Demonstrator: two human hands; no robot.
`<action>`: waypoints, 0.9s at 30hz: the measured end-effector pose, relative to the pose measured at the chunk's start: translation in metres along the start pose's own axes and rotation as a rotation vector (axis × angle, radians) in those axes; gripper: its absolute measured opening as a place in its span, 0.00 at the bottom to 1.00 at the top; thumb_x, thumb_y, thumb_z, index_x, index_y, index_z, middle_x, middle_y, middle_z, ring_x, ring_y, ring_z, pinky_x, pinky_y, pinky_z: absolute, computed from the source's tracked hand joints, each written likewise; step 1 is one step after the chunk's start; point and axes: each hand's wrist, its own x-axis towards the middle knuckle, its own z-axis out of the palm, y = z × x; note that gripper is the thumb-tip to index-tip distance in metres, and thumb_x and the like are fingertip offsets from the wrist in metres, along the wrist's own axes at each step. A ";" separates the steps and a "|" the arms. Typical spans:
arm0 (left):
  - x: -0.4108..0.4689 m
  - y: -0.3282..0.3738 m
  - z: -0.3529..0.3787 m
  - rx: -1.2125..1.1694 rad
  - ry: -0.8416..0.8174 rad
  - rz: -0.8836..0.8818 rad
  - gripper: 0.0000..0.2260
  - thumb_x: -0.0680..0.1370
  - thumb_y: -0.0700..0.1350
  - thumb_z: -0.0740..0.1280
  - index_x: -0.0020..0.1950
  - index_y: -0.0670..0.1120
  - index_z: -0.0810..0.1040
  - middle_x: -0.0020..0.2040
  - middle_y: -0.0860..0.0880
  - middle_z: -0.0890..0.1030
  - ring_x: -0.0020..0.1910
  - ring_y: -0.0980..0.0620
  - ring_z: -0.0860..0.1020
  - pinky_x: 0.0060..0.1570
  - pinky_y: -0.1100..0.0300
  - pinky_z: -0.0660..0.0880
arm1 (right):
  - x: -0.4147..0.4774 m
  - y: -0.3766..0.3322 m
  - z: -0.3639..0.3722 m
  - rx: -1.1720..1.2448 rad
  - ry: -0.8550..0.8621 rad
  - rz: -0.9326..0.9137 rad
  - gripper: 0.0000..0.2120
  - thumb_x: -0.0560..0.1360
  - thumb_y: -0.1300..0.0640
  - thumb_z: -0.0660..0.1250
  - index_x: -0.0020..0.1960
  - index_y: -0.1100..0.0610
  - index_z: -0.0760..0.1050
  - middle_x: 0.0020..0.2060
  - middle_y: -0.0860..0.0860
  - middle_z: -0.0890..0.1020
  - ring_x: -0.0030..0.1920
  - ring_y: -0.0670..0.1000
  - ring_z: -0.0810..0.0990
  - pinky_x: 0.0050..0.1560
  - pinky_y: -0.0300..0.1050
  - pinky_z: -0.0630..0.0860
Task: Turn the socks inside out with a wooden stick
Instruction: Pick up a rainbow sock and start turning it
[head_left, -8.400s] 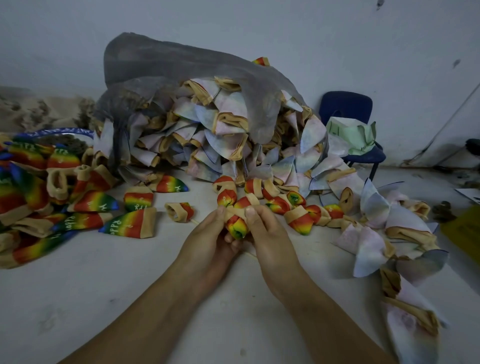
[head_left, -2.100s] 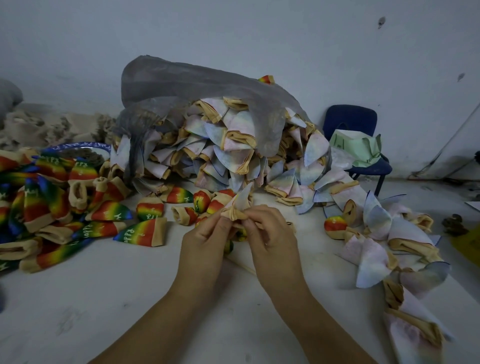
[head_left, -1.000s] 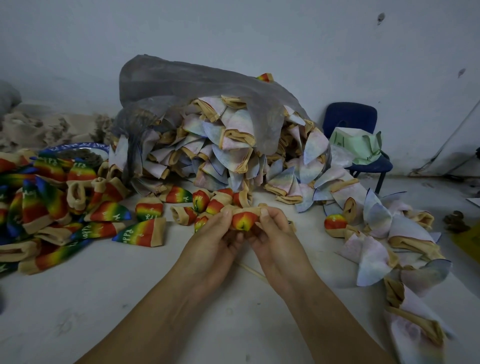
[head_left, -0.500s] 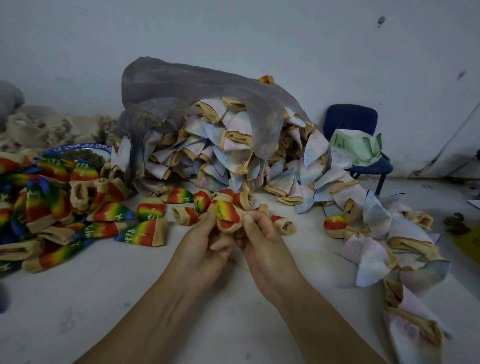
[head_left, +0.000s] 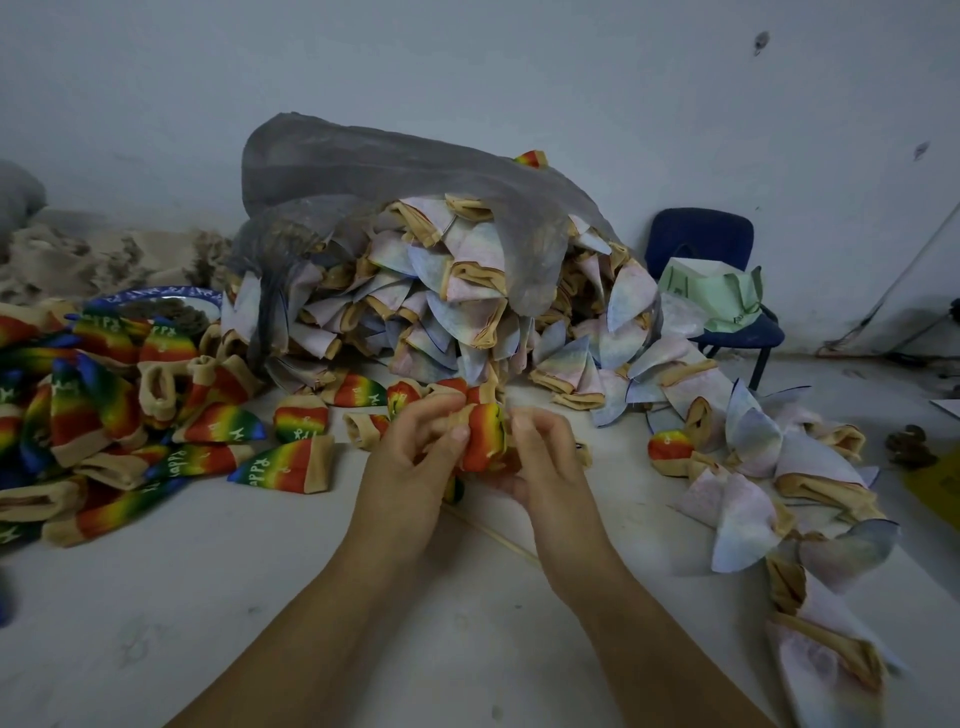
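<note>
While the sock pile (head_left: 441, 291) sits behind, left hand (head_left: 410, 462) and right hand (head_left: 540, 467) each pinch one rainbow sock (head_left: 485, 436) between them, just above the surface (head_left: 260, 597); stick (head_left: 498, 538) runs out below it, under right wrist

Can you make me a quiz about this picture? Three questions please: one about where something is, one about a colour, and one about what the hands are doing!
1. Where is the heap of rainbow socks?
A. on the person's left
B. on the person's right
C. up on the wall

2. What colour is the chair?
A. red
B. blue
C. yellow

3. What is happening to the rainbow sock in the middle?
A. it lies alone
B. only one hand touches it
C. the left hand and the right hand both grip it

Answers: 1 A, the heap fills the left edge of the view. 2 B, its back and seat are dark blue. 3 C, both hands pinch it between them.
</note>
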 end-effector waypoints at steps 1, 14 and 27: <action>0.000 0.000 0.000 0.000 -0.006 0.017 0.09 0.79 0.46 0.67 0.57 0.57 0.78 0.46 0.57 0.84 0.49 0.63 0.81 0.45 0.73 0.74 | 0.000 -0.001 0.000 -0.034 -0.025 -0.054 0.12 0.74 0.40 0.64 0.56 0.41 0.74 0.55 0.47 0.79 0.56 0.49 0.80 0.54 0.49 0.79; -0.002 -0.005 -0.001 0.596 -0.181 0.437 0.23 0.79 0.55 0.61 0.72 0.66 0.59 0.71 0.73 0.55 0.74 0.66 0.57 0.70 0.65 0.60 | 0.000 -0.006 -0.004 -0.003 0.016 -0.050 0.06 0.75 0.52 0.67 0.49 0.53 0.76 0.41 0.48 0.83 0.42 0.46 0.81 0.41 0.37 0.78; 0.017 -0.006 -0.013 -0.465 0.131 -0.254 0.06 0.80 0.44 0.65 0.51 0.43 0.79 0.49 0.44 0.84 0.50 0.48 0.84 0.49 0.54 0.82 | -0.008 0.007 -0.014 -1.145 -0.346 -0.124 0.12 0.75 0.39 0.62 0.49 0.47 0.72 0.47 0.42 0.72 0.49 0.43 0.69 0.46 0.39 0.68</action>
